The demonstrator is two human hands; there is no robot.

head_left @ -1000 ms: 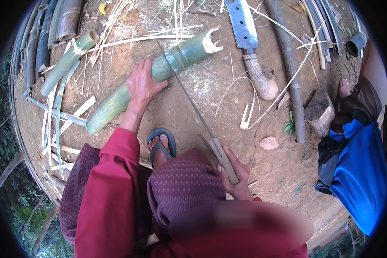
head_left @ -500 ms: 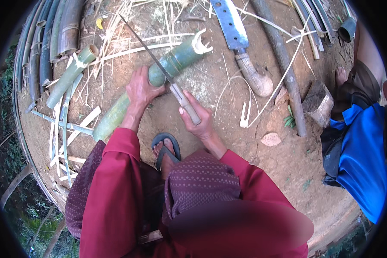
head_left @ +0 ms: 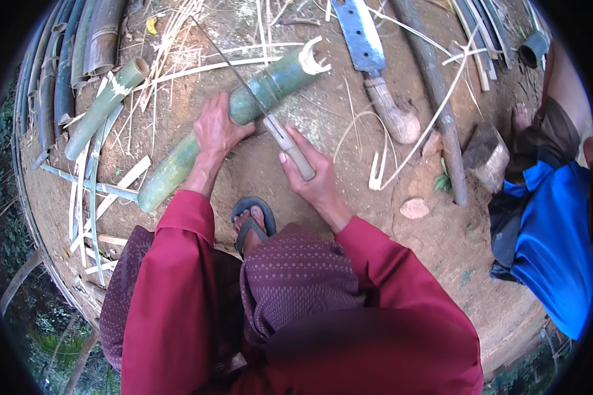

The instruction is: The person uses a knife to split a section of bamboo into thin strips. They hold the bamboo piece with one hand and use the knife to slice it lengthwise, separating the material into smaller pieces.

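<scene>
1. While a thick, green, cylindrical bamboo tube [head_left: 245, 109] is lying slantwise on the brown earth ground [head_left: 389, 276], the left hand [head_left: 219, 130] is grasping it near its middle — fingers curving over the top, thumb spreading rightward, the palm only partly closing around the tube.
2. The right hand [head_left: 315, 172] is wrapping firmly around the wooden handle of a long tool with a thin, dark metal blade [head_left: 282, 137].
3. The blade is crossing over the bamboo just right of the left hand; whether it is touching cannot be told.
4. The tube's pale, jagged end is pointing to the upper right; its other end is resting near flat, pale split-bamboo strips [head_left: 135, 171].
5. Right of the tube, a broad, silvery metal knife with a curved wooden handle [head_left: 360, 39] is lying beside a long, round, grey-brown wooden pole [head_left: 441, 102].
6. A shorter, green bamboo tube [head_left: 104, 110] is lying on the left.
7. At the far right, another person is wearing a shiny blue garment [head_left: 548, 240].
</scene>
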